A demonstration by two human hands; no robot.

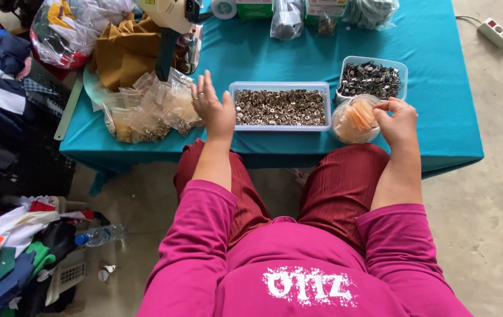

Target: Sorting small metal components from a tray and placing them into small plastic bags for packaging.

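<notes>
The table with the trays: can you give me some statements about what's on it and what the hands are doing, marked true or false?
1. The tablecloth is teal. True.
2. The left hand rests inside the long tray. False: it is raised beside the tray's left end, open.
3. The right hand is at the round tub of orange pieces. True.
4. The square tray holds orange pieces. False: it holds dark metal parts.
5. Small clear bags lie left of the left hand. True.
</notes>
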